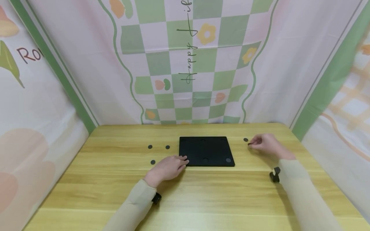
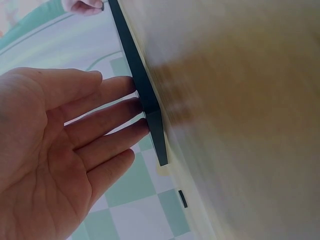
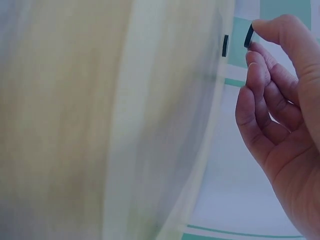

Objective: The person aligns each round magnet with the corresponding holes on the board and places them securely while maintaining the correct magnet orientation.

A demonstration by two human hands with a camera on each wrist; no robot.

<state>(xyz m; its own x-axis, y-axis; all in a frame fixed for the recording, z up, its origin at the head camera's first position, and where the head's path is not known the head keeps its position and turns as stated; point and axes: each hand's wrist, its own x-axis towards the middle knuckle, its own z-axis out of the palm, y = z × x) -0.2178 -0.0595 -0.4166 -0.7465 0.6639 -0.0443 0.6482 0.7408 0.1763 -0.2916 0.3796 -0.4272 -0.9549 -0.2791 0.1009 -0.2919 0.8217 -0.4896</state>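
A flat black rectangular board (image 1: 205,149) lies on the wooden table, with round recesses near its edges. One dark disc (image 1: 228,160) sits in the recess at its near right corner. My left hand (image 1: 170,166) rests its fairly straight fingertips on the board's near left corner; in the left wrist view those fingers (image 2: 112,117) touch the board's edge. To the right of the board, my right hand (image 1: 266,144) pinches a small dark disc (image 3: 249,35) between thumb and fingers, raised off the table. Another dark disc (image 1: 245,140) lies on the table just beyond it.
Left of the board, three more dark discs (image 1: 167,147) lie on the wooden table (image 1: 202,199). A patterned cloth (image 1: 185,64) hangs behind the table, with further cloth at both sides. Small black cameras (image 1: 156,198) are strapped to both wrists.
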